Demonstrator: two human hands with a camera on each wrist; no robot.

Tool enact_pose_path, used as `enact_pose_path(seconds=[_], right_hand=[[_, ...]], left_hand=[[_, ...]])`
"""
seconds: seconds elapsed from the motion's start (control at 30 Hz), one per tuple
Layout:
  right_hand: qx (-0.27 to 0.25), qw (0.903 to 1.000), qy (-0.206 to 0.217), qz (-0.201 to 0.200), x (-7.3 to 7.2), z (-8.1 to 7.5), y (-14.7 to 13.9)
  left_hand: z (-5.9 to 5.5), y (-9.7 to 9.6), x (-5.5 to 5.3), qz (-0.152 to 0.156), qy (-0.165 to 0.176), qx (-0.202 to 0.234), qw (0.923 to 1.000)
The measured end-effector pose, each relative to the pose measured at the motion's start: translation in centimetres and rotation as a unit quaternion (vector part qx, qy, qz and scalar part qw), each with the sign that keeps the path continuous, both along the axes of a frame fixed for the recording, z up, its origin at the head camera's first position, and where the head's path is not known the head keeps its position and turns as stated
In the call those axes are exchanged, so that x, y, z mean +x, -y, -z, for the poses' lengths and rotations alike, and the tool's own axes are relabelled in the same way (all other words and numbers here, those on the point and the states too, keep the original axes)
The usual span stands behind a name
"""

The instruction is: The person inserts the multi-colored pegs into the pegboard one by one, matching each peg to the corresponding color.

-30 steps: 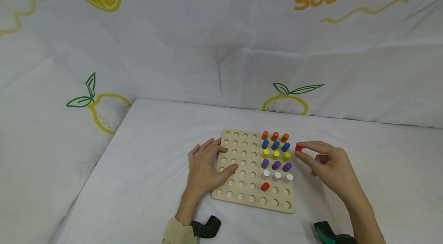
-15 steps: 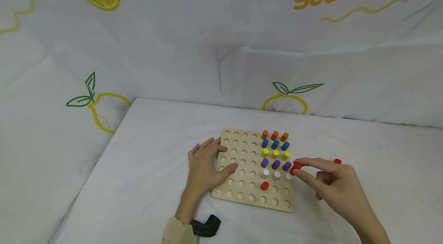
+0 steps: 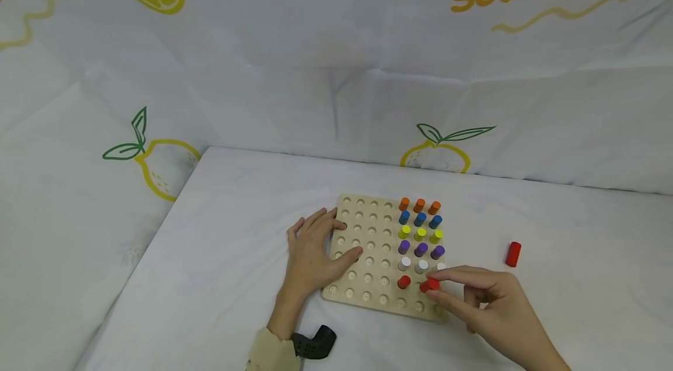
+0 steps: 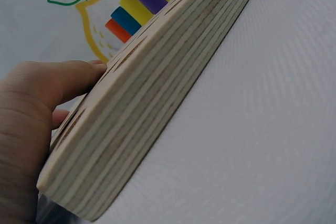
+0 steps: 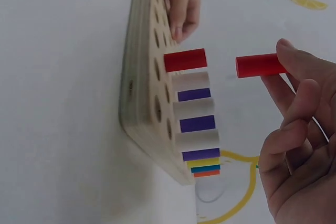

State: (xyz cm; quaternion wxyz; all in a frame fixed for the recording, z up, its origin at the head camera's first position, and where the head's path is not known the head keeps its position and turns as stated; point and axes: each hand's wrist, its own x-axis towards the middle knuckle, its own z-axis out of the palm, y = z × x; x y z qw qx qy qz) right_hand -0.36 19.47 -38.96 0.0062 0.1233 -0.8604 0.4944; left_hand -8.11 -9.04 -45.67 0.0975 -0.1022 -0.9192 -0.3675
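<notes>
A wooden pegboard [image 3: 378, 308] lies on the white cloth, with upright pegs along its right side. My right hand [image 3: 496, 304] pinches a red peg [image 5: 257, 65] between thumb and fingertips. In the right wrist view that peg is held nearly parallel to the standing ones, its free end apart from the board. A red peg [image 3: 403, 282] stands in the row in front of the white pegs [image 3: 404, 264]. My left hand [image 3: 310, 257] rests at the board's left edge, thumb [image 4: 79, 77] and forefinger on its top face.
One more red peg [image 3: 513, 255] lies on the cloth to the board's right. Rows of purple [image 3: 420, 250], yellow [image 3: 420, 234], blue [image 3: 420, 219] and orange pegs [image 3: 419, 205] stand towards the back. A black strap piece [image 3: 315, 343] sits at the left wrist.
My right hand has carried its red peg from beyond the right edge, forward and left over the red row. This uncovers the red peg on the cloth. The left hand stays put.
</notes>
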Motion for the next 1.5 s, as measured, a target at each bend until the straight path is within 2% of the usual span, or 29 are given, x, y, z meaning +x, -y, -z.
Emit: enact_pose_path(seconds=[0.2, 0.43, 1.1, 1.5], right_hand=[[0.001, 0.9998, 0.011, -0.019, -0.1, 0.7, 0.2], [-0.001, 0.9991, -0.001, -0.043, -0.3, 1.5, 0.1], [0.006, 0.9989, -0.001, -0.047, -0.7, 2.5, 0.3], [0.028, 0.9987, -0.003, -0.042, -0.8, 2.7, 0.4]], left_hand=[[-0.1, -0.1, 0.0, -0.001, 0.0, -0.004, 1.0], [-0.1, -0.1, 0.0, -0.003, 0.0, -0.007, 1.0], [0.1, -0.2, -0.1, -0.002, -0.005, -0.006, 1.0], [-0.1, -0.1, 0.0, -0.003, -0.005, -0.002, 1.0]])
